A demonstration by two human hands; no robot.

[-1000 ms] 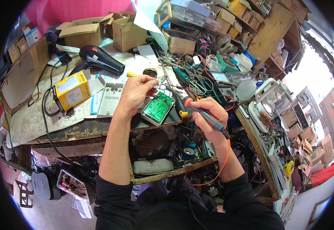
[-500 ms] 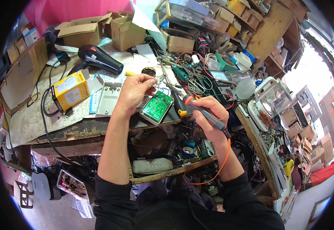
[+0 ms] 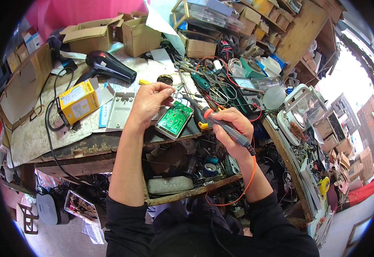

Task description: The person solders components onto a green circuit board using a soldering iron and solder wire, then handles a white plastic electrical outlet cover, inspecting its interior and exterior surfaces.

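Observation:
A green circuit board (image 3: 176,118) sits in a light grey case at the bench's front edge. In my right hand (image 3: 233,128) is a soldering iron (image 3: 227,130) with a red collar and an orange cord, its shaft angled up and left toward the board's far edge. My left hand (image 3: 150,100) is at the board's upper left, thumb and fingertips pinched together. What they hold is too small to make out. Behind the board are a small round tin (image 3: 165,79) and a yellow-handled tool (image 3: 144,82). An empty grey plastic housing (image 3: 120,110) lies left of my left hand.
A black hair dryer (image 3: 109,68), a yellow box (image 3: 79,103) and open cardboard boxes (image 3: 88,36) stand on the left. Pliers, wires and a meter (image 3: 244,84) crowd the right. Below the bench edge, an open drawer (image 3: 195,195) holds tape and parts.
My right hand has moved slightly left and up with the soldering iron, bringing its shaft closer to the board. The left hand keeps its pinch in nearly the same place.

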